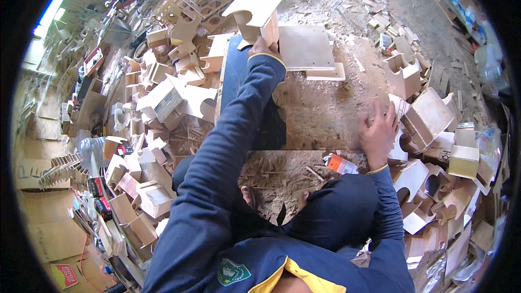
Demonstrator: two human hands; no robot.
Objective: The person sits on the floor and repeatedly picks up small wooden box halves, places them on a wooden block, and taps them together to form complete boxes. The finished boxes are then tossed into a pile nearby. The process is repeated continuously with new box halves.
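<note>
So the left hand has its fingers wrapped round the lower part of a box, pale thin wood with flat faces, square corners and a round bite cut out of one side. The box is at the far edge of the work board, which is scuffed brown wood with dusty patches. Just right of the box lies a smooth, squarish panel, with a pale strip poking out from under its near edge. A dark, flat sheet with a curvy edge runs under the left sleeve. The right hand is a bit blurry, fingers spread wide and nothing in its grip, at the board's right edge; can't tell if it's touching. Just beside it, more boxy wooden pieces lie in a jumble.
</note>
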